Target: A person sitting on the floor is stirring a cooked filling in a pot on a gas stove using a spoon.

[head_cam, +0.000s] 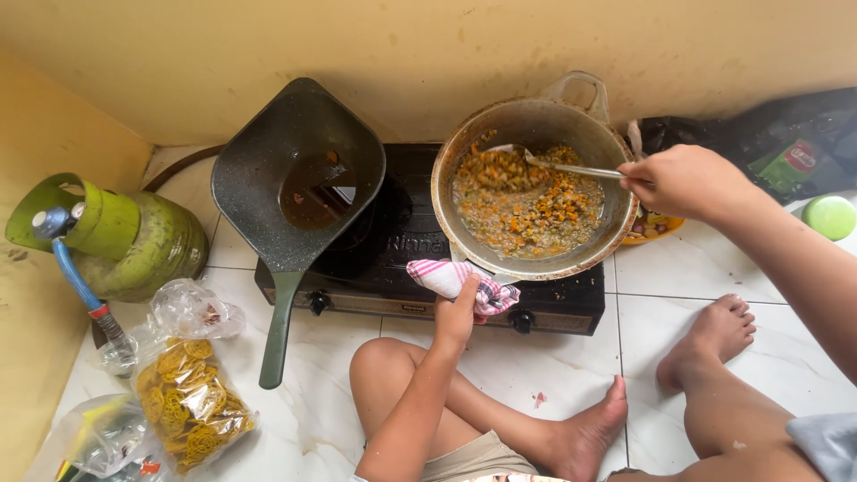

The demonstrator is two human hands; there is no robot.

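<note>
Left hand (457,314) closed on pink-and-white checked cloth (460,281), clamping near rim of round worn metal pot (534,118) on black two-burner gas stove (571,299). Right hand (680,180) gripping metal spoon (558,166), bowl buried in orange-green chopped mixture (522,207). Dark square pan (268,152) on left burner.

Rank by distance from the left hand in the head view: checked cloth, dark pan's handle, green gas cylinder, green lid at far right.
From the left hand:
1. Checked cloth, gripped in it, at the pot's rim.
2. Dark pan's handle, to its left.
3. Green gas cylinder, far left.
4. Green lid, far right.
</note>
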